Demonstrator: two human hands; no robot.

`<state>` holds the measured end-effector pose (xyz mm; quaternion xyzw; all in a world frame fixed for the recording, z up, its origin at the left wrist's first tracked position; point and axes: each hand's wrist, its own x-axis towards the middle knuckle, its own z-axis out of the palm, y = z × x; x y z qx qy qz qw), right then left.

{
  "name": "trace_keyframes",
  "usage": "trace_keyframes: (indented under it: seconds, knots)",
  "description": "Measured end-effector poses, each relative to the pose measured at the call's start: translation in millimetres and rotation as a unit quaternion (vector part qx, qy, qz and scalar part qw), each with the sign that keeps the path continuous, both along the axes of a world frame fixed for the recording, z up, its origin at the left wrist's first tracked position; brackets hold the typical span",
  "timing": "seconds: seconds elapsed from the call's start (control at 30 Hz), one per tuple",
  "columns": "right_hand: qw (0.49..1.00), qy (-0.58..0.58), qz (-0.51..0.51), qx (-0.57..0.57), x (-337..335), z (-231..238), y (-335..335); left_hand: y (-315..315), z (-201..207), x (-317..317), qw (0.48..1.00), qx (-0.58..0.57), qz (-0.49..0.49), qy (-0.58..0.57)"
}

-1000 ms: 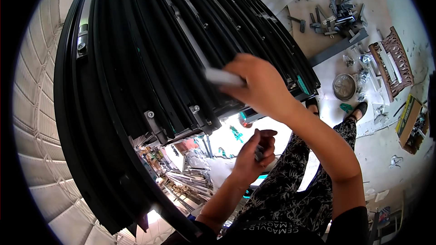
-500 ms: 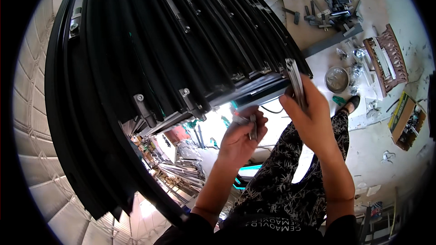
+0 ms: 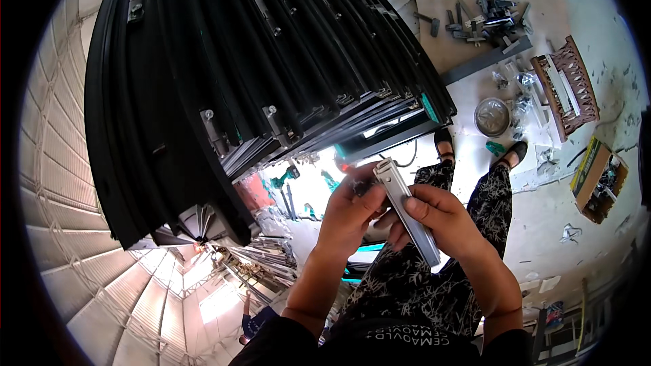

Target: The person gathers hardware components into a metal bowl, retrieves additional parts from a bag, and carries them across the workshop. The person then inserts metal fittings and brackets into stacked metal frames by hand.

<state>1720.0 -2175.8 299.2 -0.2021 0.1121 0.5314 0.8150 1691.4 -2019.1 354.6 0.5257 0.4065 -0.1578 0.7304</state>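
In front of my body, a slim silver metal bar [image 3: 412,215] slants from upper left to lower right. My right hand [image 3: 444,220] is closed round its middle, thumb on top and fingers underneath. Close against the upper end of the bar is my left hand [image 3: 352,210], thumb and fingers pinched together. What sits in that pinch is largely hidden by the fingers. Beyond both hands stands a thick row of long black metal profiles [image 3: 203,74], stacked side by side, with small grey fittings [image 3: 273,122] fixed near their ends.
On the floor at right lie a round metal bowl [image 3: 492,117], a brown plastic basket [image 3: 583,88] with white strips, and an opened cardboard box [image 3: 600,183] of parts. Dark metal brackets [image 3: 498,13] are heaped farther off. Another person [image 3: 258,322] shows at lower left.
The bar has swung down from upright to a slant, and my right hand has lowered with it. My left hand, which showed small metal pieces in its fingers, has met the bar's upper end.
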Motion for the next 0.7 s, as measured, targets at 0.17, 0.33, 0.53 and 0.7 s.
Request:
trace_keyframes:
  seconds: [0.17,0.33,0.53,0.7]
  knots:
    - [0.994,0.077,0.051,0.064,-7.5,-3.4,-4.8,-0.2,6.7,2.7,0.996,-0.087,-0.031,0.003]
    - [0.992,-0.058,0.007,-0.111,-18.2,8.6,0.7,5.2,-6.0,-8.2,0.999,-0.036,-0.03,-0.007]
    - [0.914,-0.274,-0.038,-0.298,-30.2,3.1,7.1,6.7,-8.6,-7.1,0.999,-0.008,-0.003,-0.044]
    - [0.863,-0.345,-0.088,-0.358,-33.5,9.1,21.7,14.9,-10.7,-18.8,0.998,-0.016,0.032,-0.046]
